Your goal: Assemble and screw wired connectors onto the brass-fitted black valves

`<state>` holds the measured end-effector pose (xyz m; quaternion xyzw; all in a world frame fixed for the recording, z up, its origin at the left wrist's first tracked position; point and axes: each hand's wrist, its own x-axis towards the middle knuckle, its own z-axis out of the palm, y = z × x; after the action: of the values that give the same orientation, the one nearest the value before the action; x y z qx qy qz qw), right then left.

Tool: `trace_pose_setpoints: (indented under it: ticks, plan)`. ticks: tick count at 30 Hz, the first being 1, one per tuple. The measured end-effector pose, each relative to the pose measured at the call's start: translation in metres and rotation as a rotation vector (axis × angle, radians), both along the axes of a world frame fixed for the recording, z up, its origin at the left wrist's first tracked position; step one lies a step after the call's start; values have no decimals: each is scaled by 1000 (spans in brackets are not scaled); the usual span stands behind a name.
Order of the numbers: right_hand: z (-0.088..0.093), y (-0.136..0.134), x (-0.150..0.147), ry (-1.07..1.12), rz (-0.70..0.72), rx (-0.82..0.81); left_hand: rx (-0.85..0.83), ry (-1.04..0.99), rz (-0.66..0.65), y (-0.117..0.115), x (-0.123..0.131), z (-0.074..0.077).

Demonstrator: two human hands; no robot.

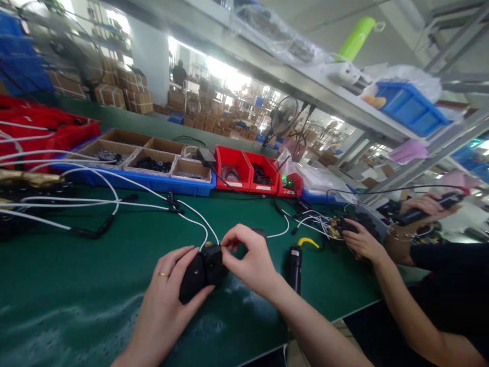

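My left hand [171, 290], with a ring on one finger, is wrapped round a black plastic housing [194, 279] just above the green tabletop. Two white cables [198, 216] run into the top of the housing. At its upper right edge, by the cable entry, my right hand [248, 257] closes thumb and forefinger in a pinch. Whatever lies between those fingertips is too small to tell. Behind my right hand a dark piece [260, 233] partly shows. A black cylindrical tool [295, 269] with a yellow curved end lies to the right.
A blue tray [153, 182] with cardboard compartments of small parts stands at the back, beside red bins [234, 171]. White cables with black connectors [91, 232] cross the left side. At right, a co-worker's hands [362, 239] hold brass-coloured parts and a black tool. A shelf [305, 69] hangs overhead.
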<state>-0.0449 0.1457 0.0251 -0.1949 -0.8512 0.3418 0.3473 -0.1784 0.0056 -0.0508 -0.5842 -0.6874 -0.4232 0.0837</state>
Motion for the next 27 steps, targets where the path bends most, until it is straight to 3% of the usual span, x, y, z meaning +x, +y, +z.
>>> trace_pose_setpoints:
  ticks: [3, 8, 12, 15, 19, 27]
  plan:
    - [18, 31, -40, -26, -4, 23, -15, -18, 14, -1, 2, -4]
    - [43, 82, -163, -152, -13, 79, -51, -6, 19, -3, 3, -11]
    - [42, 116, -227, -348, -81, 174, -39, 48, 22, -3, 2, -13]
    - [28, 141, -240, -613, -113, 219, -11, 77, 7, -2, 1, -15]
    - [9, 164, -245, -906, -50, 254, -37, 81, -14, -2, 1, -20]
    - [6, 166, -258, -1094, 37, 349, -49, 104, -28, -3, 1, -24]
